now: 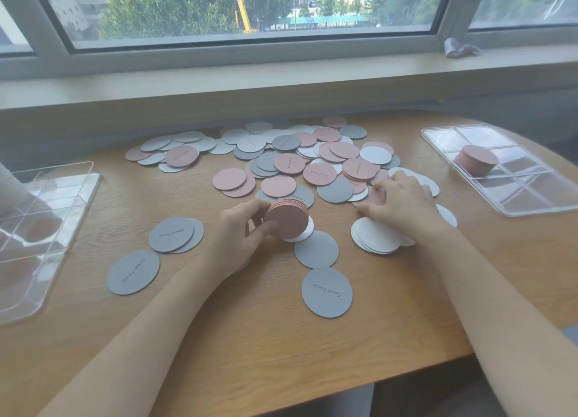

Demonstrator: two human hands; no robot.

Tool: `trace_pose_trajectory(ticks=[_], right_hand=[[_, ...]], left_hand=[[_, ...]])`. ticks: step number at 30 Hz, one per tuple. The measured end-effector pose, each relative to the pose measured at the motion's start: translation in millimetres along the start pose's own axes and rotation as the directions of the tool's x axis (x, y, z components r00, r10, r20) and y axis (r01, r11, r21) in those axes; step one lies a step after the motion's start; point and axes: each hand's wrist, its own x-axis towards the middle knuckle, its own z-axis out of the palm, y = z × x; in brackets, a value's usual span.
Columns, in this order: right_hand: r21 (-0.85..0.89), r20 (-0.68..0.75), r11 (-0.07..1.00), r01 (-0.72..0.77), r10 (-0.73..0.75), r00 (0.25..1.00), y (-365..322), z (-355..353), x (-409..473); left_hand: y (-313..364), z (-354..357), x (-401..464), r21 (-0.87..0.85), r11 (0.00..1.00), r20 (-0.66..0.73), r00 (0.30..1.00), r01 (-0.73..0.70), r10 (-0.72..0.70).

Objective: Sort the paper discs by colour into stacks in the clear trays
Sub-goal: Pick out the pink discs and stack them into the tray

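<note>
Paper discs [283,153] in pink, grey and white are lying scattered in a loose, overlapping heap across the far middle of a wooden table [256,338], just below a window sill [281,69]. A person's left hand [240,232] is gripping a pink stack [287,218] of discs near the middle of the table, thumb and fingers curled round its edge and the stack tilted up on its side, with a white disc [305,233] showing just behind it. The right hand [400,203] is resting palm down on the near right edge of the heap, fingers bent onto the discs there; whether it is pinching one cannot be told. Just near of that hand, a small pile of white discs [377,239] is sitting on the table. Single grey discs are lying apart from the heap: an overlapping pair [175,235] and another grey disc [133,272] to the near left, one [316,249] just below the held stack, and a printed one [327,292] nearer still. A clear tray [531,197] with compartments is standing at the far right, holding a second pink stack [477,160] in one of its middle compartments. Another clear tray [47,244] is lying at the left edge of the table. Trees and a yellow crane [242,6] are showing through the window.
</note>
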Motion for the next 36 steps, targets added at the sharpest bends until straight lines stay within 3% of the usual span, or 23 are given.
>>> trace_pose_trajectory(ticks=[6, 13, 22, 28, 32, 36], right_hand=[[-0.183, -0.023, 0.979, 0.092, -0.098, 0.995, -1.3, -3.4, -0.2], [-0.130, -0.261, 0.984, 0.123, -0.153, 0.953, -5.6, 2.2, -11.7], [-0.065, -0.346, 0.980, 0.188, -0.199, 0.917, 2.5, 5.9, -15.7], [0.141, -0.552, 0.954, 0.265, -0.147, 0.821, -9.9, -2.4, -24.1], [0.456, -0.491, 0.841, 0.291, -0.035, 0.870, -31.6, -16.2, -28.5], [0.773, -0.317, 0.581, 0.255, 0.006, 0.948, -58.1, -23.9, -32.3]], left_hand=[[-1.2, -0.1, 0.6, -0.004, 1.000, 0.000, 1.000, -0.018, 0.018], [1.7, -0.6, 0.7, -0.016, 1.000, 0.005, 1.000, -0.016, 0.016], [-1.9, -0.6, 1.5, -0.022, 1.000, 0.018, 1.000, -0.014, 0.014], [-0.5, -0.9, 1.1, -0.025, 1.000, 0.019, 1.000, -0.007, 0.007], [0.8, -1.4, 0.6, -0.030, 1.000, 0.028, 1.000, 0.004, -0.003], [0.6, -1.6, 0.3, -0.024, 0.999, 0.032, 0.999, 0.032, -0.031]])
